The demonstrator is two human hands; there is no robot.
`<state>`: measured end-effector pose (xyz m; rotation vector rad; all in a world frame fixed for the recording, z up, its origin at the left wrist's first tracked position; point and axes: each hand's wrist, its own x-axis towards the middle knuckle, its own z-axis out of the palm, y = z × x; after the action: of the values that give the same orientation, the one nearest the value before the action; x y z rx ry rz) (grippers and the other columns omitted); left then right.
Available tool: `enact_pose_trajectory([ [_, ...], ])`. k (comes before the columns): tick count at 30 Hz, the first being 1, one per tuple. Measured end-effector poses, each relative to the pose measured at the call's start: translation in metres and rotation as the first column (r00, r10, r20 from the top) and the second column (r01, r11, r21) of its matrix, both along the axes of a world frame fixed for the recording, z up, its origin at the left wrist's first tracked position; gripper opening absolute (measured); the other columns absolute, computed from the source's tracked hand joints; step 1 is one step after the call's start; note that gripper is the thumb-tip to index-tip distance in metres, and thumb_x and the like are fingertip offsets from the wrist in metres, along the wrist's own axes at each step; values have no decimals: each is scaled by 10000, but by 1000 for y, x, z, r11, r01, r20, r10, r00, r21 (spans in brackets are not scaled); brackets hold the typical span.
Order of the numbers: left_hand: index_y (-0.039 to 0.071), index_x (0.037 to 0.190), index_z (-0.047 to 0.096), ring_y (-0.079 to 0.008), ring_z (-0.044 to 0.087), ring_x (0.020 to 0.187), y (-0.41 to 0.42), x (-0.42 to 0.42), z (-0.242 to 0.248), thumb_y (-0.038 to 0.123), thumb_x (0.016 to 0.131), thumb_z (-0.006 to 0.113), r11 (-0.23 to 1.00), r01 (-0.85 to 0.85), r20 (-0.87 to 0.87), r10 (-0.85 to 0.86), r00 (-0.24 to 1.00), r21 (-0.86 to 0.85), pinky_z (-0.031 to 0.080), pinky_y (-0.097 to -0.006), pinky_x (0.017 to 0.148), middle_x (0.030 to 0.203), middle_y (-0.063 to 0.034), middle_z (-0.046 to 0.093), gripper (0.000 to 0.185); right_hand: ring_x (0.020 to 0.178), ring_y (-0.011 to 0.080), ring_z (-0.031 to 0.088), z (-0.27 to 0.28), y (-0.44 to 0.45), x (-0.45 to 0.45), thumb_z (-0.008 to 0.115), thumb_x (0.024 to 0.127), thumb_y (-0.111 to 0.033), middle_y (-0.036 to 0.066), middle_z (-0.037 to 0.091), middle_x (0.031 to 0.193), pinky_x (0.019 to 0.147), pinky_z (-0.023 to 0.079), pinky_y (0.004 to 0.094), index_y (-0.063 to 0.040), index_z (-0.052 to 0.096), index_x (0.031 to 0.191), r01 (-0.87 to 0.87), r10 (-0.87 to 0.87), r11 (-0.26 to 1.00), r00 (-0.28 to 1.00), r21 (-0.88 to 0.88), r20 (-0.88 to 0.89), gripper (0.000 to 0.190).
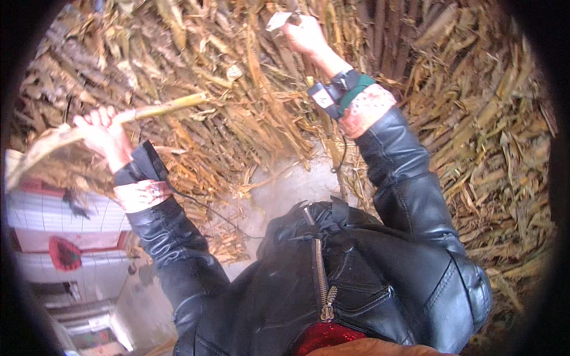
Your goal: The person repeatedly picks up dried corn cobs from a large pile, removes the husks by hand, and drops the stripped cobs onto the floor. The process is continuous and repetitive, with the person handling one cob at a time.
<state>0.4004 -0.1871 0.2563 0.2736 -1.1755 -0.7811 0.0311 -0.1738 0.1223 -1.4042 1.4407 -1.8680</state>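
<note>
My left hand [104, 133] is closed around a dry corn stalk [171, 107]. The stalk's cut end points right, while its pale leafy end trails down to the left rim. At the top of the view my right hand [305, 35] is curled in a fist, apart from the stalk. A small whitish thing with a dark part beside it [279, 21] sticks out of that fist; glare hides whether it is a blade or a piece of husk. Dried corn stalks [213, 53] lie heaped beneath and beyond both hands.
More stalks [494, 147] are piled along my right side. A patch of concrete floor [294, 182] shows before my jacket. Each wrist carries a strapped device [325, 100] with a cable. At lower left stand a tiled wall [35, 213], a red round object [65, 253] and a window or doorway [95, 333].
</note>
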Motion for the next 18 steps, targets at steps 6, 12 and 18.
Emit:
enact_pose_trajectory([
  [6, 107, 744, 514, -177, 463, 620, 11, -160, 82, 146, 723, 528, 327, -69, 226, 777, 587, -942, 396, -309, 606, 661, -18, 476, 47, 664, 237, 613, -1, -2, -31, 601, 727, -412, 137, 617, 673, 624, 460, 342, -113, 675, 849, 285, -295, 954, 947, -93, -130, 331],
  [12, 52, 884, 562, -235, 554, 795, 194, -343, 22, 362, 690, 627, 530, 437, 667, 393, 633, -727, 436, -333, 736, 887, -115, 587, 372, 731, 131, 571, -2, 70, -11, 568, 810, -263, 43, 622, 856, 694, 452, 299, -44, 613, 982, -80, 202, 937, 918, -340, 341, 282],
  [18, 17, 1027, 524, -274, 563, 912, 274, -364, -22, 480, 710, 644, 181, 728, 695, -216, 685, -661, 430, -348, 798, 997, -166, 567, 574, 669, 160, 560, 25, 123, -30, 618, 753, -342, 83, 607, 694, 624, 424, 342, -84, 634, 893, 463, -461, 886, 886, -39, 55, 294],
])
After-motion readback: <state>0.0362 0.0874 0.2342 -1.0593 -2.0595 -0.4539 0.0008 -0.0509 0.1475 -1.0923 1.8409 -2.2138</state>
